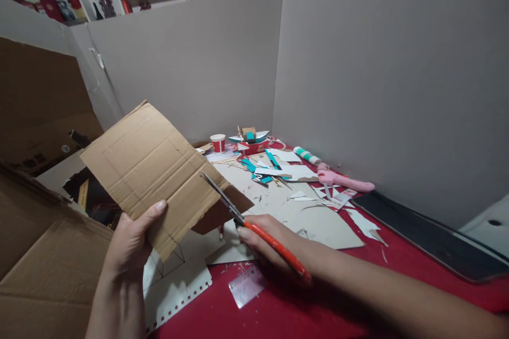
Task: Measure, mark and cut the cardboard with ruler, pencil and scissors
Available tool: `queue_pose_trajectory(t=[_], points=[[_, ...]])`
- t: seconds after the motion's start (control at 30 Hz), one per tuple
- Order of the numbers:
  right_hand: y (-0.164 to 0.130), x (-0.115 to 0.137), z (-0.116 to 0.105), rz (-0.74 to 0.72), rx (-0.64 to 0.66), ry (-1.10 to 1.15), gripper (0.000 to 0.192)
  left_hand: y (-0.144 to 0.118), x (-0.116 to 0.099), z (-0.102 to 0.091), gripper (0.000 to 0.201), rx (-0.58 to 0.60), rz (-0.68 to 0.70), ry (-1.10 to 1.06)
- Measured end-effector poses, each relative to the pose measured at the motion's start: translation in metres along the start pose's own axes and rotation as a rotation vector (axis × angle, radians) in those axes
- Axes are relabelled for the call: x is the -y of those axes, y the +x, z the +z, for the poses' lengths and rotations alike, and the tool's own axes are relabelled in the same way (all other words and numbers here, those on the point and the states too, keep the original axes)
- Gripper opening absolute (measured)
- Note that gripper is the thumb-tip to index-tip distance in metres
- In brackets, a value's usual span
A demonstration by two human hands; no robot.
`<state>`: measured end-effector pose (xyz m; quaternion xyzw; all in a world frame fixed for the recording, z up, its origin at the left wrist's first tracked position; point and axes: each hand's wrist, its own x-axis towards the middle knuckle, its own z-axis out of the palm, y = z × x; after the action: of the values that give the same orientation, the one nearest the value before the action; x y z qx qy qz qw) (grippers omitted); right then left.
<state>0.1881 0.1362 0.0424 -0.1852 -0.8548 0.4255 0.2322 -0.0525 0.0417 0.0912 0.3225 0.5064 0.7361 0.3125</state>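
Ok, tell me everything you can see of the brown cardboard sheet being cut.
The brown corrugated cardboard sheet is roughly rectangular, creased, with faint fold lines and a lower right flap bent down. It is held tilted above the red table. The left hand pinches its lower edge, thumb on top. The orange-handled scissors in the right hand bite into its right edge.

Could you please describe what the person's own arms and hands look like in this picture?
Both forearms are bare, with no sleeve in view. The left hand and right hand wear no gloves, and no rings, watch or bracelet show. The fingers have short, unpainted nails.
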Motion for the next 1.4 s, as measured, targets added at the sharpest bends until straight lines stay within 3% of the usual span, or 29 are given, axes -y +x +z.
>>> queue_pose_trajectory(t=[0.53,0.87,1.4], points=[[-0.001,-0.004,-0.002,0.023,-0.014,-0.011,0.053,-0.001,0.005,0.003,0.070,0.003,0.004,-0.004],[0.000,-0.001,-0.002,-0.038,-0.067,-0.020,0.055,0.000,0.005,0.006,0.072,-0.012,-0.036,-0.053],[-0.003,0.005,0.004,0.016,-0.066,0.130,0.054,0.004,0.011,0.008,0.065,-0.016,-0.072,-0.124]])
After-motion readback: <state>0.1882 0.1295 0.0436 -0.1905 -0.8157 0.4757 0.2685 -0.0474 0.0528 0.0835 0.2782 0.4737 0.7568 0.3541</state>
